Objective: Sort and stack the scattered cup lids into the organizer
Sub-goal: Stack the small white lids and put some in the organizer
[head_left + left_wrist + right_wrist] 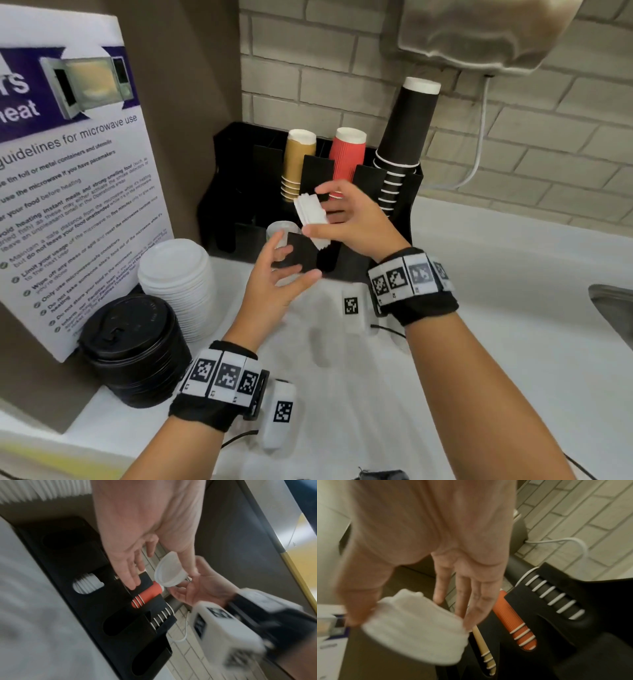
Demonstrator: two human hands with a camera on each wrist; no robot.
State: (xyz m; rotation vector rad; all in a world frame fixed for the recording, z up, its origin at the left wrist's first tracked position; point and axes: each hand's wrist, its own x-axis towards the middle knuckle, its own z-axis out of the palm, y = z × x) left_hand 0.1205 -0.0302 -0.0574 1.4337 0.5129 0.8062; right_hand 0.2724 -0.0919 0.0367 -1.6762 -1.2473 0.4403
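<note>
The right hand (352,219) grips a small stack of white cup lids (312,219) between thumb and fingers, holding it tilted on edge in the air just in front of the black organizer (239,192) at the far side of the white table (479,342). The right wrist view shows the same stack (414,627) pinched at its rim by the thumb on one side and the fingertips (471,623) on the other, though the picture is blurred. The left hand (277,277) is open, its fingers spread and relaxed, holding nothing; it hovers just below and to the left of the lids, in front of a low organizer slot where a pale, translucent lid or cup (281,231) sits. In the organizer's upper slots stand three upturned stacks of paper cups: tan ones (297,164) on the left, red ribbed ones (346,157) in the middle, and a tall black stack (404,144) on the right. On the table to the near left stand two more stacks of lids: a white stack (178,284) and, nearer, a black stack (133,349), touching or almost touching each other. Behind them leans a printed sign (68,178) with microwave guidelines. Both wrists wear black bands (212,407) with square black-and-white markers. A white cable (479,144) runs down the pale brick wall (548,137) behind the organizer, and the edge of a metal sink (613,308) shows at the far right.
</note>
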